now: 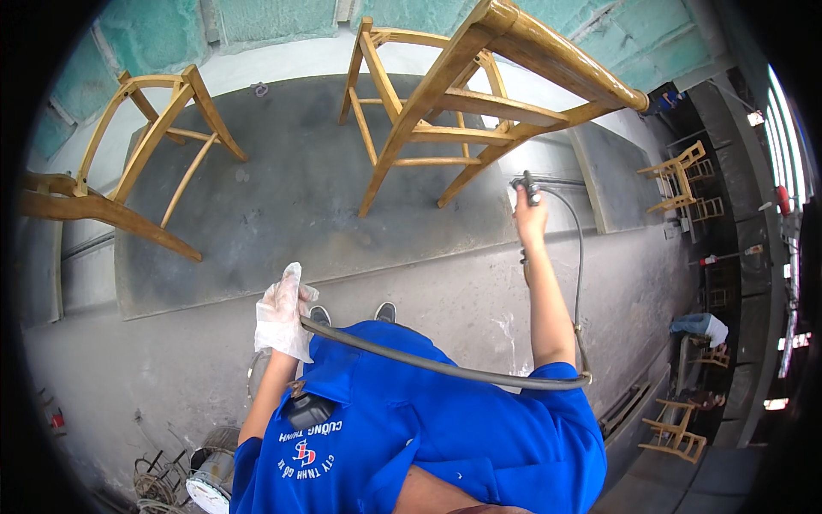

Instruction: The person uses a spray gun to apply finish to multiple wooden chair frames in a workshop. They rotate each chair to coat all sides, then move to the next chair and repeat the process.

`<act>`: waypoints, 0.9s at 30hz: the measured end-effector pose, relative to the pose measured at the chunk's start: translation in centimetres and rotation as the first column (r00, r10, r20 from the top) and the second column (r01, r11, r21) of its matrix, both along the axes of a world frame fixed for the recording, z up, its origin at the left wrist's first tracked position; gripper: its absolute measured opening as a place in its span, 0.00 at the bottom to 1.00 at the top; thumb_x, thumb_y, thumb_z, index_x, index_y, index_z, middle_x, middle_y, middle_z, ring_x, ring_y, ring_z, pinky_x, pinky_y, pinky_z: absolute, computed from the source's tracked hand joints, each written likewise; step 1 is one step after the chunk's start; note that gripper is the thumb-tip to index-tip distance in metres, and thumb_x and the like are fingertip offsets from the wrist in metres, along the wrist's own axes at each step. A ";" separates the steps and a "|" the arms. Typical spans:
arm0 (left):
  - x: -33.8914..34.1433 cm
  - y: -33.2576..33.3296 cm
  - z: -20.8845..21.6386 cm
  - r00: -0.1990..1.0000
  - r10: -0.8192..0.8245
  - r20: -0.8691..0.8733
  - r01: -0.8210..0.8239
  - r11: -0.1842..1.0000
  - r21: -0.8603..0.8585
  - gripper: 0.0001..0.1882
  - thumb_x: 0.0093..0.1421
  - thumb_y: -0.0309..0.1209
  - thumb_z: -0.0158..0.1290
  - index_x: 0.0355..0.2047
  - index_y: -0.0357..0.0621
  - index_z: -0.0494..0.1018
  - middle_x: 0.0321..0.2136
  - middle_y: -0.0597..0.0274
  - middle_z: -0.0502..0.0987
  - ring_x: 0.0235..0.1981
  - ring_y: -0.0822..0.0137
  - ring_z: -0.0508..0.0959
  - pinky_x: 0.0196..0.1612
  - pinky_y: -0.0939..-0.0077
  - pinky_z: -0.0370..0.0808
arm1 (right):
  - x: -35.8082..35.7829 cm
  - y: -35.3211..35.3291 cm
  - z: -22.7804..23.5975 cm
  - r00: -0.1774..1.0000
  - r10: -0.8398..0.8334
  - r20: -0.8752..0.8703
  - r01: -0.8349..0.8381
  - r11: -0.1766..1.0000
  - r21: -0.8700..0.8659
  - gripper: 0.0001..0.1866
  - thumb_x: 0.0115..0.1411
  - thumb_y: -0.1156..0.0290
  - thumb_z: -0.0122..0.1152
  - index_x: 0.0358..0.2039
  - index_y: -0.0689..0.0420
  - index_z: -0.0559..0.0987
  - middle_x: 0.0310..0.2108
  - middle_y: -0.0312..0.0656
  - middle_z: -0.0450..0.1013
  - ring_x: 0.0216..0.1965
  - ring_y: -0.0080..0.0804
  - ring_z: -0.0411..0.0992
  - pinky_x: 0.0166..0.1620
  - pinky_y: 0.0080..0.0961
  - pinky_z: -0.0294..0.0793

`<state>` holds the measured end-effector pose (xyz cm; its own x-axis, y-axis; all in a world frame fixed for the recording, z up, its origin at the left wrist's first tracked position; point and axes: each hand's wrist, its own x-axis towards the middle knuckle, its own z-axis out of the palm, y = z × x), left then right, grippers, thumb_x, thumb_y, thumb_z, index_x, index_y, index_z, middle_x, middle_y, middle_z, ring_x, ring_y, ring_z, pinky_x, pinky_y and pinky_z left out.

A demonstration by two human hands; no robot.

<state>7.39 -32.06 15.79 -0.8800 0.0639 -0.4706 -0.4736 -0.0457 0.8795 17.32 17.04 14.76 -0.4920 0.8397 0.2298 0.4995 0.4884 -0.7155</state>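
My right hand [531, 223] is wrapped round a spray gun [532, 188] in front of a wooden chair frame. A thin grey hose [580, 257] curves from the gun down beside my right forearm to a thicker dark hose [428, 366]. My left hand [287, 310], in a thin clear plastic glove, grips the end of that thick hose near my waist. The chair frame [411, 120], glossy honey-brown and without a seat panel, stands on a grey board [291, 206]. Its wide top rail is closest to me at the upper right.
Another seatless chair frame [141, 184] stands on the board's left side. Metal buckets [211, 475] and wire racks [158, 480] are at the lower left. More chairs [681, 176] and another person [704, 325] are at the far right. Teal filter panels [265, 26] line the far wall.
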 end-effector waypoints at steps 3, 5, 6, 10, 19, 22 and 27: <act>-0.1 0.1 0.1 1.000 -0.013 -0.006 0.013 1.000 -0.001 0.27 0.66 0.48 0.60 0.15 0.46 0.70 0.16 0.56 0.78 0.12 0.77 0.65 0.16 0.79 0.58 | 0.1 -0.8 3.1 1.000 0.015 0.026 -0.008 0.966 -0.258 0.18 0.69 0.54 0.60 0.35 0.57 0.79 0.17 0.32 0.72 0.15 0.20 0.69 0.20 0.22 0.64; -0.2 0.1 0.1 1.000 -0.010 -0.023 0.011 1.000 0.006 0.27 0.66 0.47 0.59 0.15 0.46 0.70 0.16 0.57 0.78 0.11 0.78 0.64 0.16 0.79 0.58 | -0.6 -2.7 4.1 0.991 0.066 0.113 -0.029 0.952 -0.304 0.17 0.68 0.56 0.60 0.37 0.59 0.80 0.18 0.35 0.74 0.19 0.23 0.71 0.26 0.26 0.69; -0.2 0.1 0.0 0.999 -0.005 -0.035 0.005 1.000 0.016 0.27 0.66 0.48 0.59 0.15 0.46 0.70 0.16 0.57 0.78 0.11 0.78 0.64 0.16 0.78 0.58 | -0.9 -4.1 4.3 0.995 0.088 0.045 -0.070 0.950 -0.306 0.18 0.68 0.55 0.60 0.36 0.58 0.80 0.18 0.35 0.74 0.19 0.23 0.72 0.25 0.25 0.68; -0.6 -0.5 -0.1 0.997 0.020 -0.081 -0.017 0.999 0.037 0.28 0.65 0.49 0.60 0.14 0.45 0.71 0.15 0.56 0.78 0.11 0.78 0.64 0.16 0.78 0.58 | -2.6 -8.7 6.2 0.989 0.149 0.001 -0.137 0.910 -0.392 0.17 0.68 0.54 0.60 0.37 0.58 0.79 0.20 0.33 0.74 0.20 0.21 0.73 0.24 0.25 0.67; -1.9 -0.9 -0.2 0.998 0.058 0.003 -0.058 0.998 0.029 0.27 0.64 0.47 0.62 0.14 0.46 0.70 0.14 0.57 0.77 0.10 0.77 0.64 0.15 0.78 0.57 | -3.6 -11.3 12.9 0.967 0.235 -0.099 -0.253 0.929 -0.268 0.16 0.70 0.54 0.59 0.36 0.55 0.77 0.20 0.31 0.72 0.20 0.17 0.71 0.22 0.19 0.65; -2.1 -0.9 -0.6 0.997 0.070 0.017 -0.071 0.995 0.076 0.26 0.64 0.46 0.62 0.14 0.46 0.70 0.14 0.56 0.77 0.10 0.77 0.63 0.15 0.78 0.57 | -3.7 -9.3 13.1 0.984 0.134 -0.118 -0.148 0.982 -0.118 0.15 0.69 0.58 0.60 0.33 0.56 0.77 0.18 0.31 0.72 0.18 0.17 0.70 0.22 0.20 0.65; -2.1 -0.7 -1.2 0.999 0.028 -0.036 -0.025 0.997 0.077 0.27 0.65 0.47 0.61 0.14 0.45 0.70 0.15 0.55 0.77 0.10 0.76 0.63 0.15 0.78 0.57 | 1.0 -5.5 17.4 0.970 -0.001 -0.244 0.001 1.000 0.002 0.16 0.69 0.57 0.61 0.42 0.57 0.81 0.19 0.31 0.72 0.18 0.18 0.69 0.21 0.20 0.64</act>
